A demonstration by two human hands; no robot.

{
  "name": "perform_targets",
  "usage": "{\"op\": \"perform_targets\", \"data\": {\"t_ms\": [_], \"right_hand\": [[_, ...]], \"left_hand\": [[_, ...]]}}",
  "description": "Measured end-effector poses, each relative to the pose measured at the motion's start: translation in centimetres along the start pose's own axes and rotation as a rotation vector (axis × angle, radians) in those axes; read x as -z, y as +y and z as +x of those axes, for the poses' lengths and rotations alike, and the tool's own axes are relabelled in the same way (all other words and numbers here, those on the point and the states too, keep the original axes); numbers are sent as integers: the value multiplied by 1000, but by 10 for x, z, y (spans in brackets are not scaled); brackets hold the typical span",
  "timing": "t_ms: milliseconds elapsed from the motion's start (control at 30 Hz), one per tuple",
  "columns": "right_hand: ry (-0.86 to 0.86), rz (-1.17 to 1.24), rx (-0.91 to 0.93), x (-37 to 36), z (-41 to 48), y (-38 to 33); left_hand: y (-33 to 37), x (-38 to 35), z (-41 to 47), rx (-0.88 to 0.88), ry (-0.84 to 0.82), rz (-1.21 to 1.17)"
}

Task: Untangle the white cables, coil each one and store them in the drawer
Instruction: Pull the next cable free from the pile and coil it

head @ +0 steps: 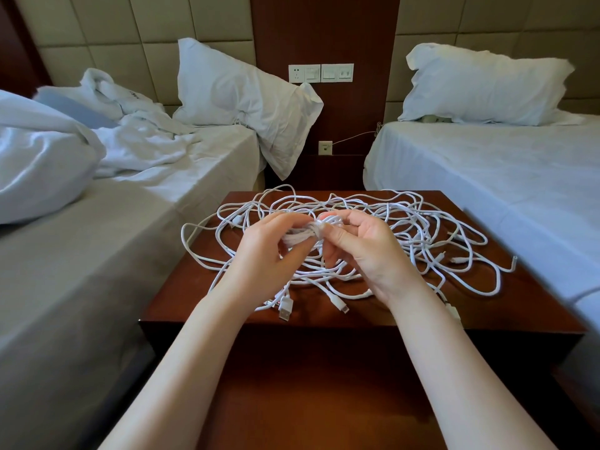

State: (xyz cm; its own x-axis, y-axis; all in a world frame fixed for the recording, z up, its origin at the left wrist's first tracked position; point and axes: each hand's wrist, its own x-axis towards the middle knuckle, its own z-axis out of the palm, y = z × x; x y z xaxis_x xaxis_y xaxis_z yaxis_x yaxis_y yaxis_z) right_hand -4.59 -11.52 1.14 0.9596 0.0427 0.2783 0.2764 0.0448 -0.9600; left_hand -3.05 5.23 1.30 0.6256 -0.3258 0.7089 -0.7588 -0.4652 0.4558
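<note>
- The left hand and the right hand both grasp a small white cable bundle.
- The tangled white cables lie on the wooden nightstand.

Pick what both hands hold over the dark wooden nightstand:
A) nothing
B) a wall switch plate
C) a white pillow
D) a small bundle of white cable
D: the left hand and right hand pinch a small bundle of white cable between them, above the tangle of white cables on the dark wooden nightstand.
</note>
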Motion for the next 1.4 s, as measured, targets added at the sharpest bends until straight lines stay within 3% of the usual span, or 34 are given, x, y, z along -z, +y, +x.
{"op": "perform_targets", "data": {"t_ms": [367, 567, 800, 1067, 1400], "right_hand": [[-139, 15, -114, 1, -6, -8], [-169, -294, -140, 1, -6, -15], [-116, -611, -98, -3, -6, -19], [-64, -449, -103, -12, -4, -6], [-59, -357, -27, -12, -3, 0]], "left_hand": [[9, -3, 0, 371, 28, -211], [6, 8, 1, 344, -94, -130], [5, 10, 2, 298, -99, 77], [-1, 10, 0, 363, -189, 85], [-2, 9, -1, 466, -141, -155]]}}
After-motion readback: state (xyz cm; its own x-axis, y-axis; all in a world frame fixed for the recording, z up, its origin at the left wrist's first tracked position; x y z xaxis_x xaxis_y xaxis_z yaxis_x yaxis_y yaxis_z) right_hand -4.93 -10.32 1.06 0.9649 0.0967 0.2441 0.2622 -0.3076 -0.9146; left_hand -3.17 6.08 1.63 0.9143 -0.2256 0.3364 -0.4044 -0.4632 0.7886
